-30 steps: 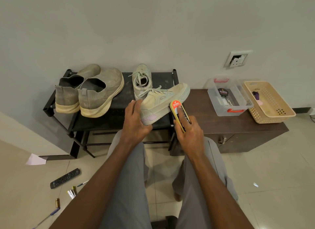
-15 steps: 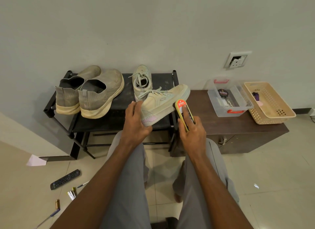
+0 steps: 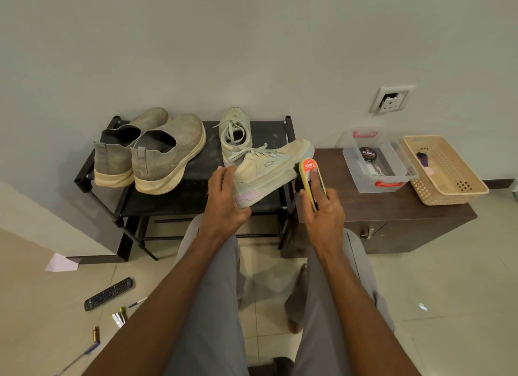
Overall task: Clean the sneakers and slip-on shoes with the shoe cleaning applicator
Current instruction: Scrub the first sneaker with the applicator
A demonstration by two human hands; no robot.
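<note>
The left hand (image 3: 224, 204) grips the heel end of a pale sneaker (image 3: 269, 171), fingers curled over the collar and thumb under the pinkish heel, holding it tilted with its toe pointing away and to the right above the black shoe rack (image 3: 196, 196). The right hand (image 3: 322, 210) holds the shoe cleaning applicator (image 3: 309, 179), fingers wrapped round its yellow body and one finger laid straight along its top; the dark bristle side meets the sneaker's sole edge just beside the toe. The applicator's red end reads "KIWI". There are two sneakers: the held one and a second sneaker (image 3: 234, 131) standing on the rack just beyond the left hand. Two grey slip-on shoes (image 3: 157, 154) sit side by side on the rack, left of the left hand. To the right of the right hand, on the brown table (image 3: 392, 207), stand one clear plastic box (image 3: 375, 162) with a round tin (image 3: 367, 153) reading "Cherry", and one beige basket (image 3: 445, 171).
</note>
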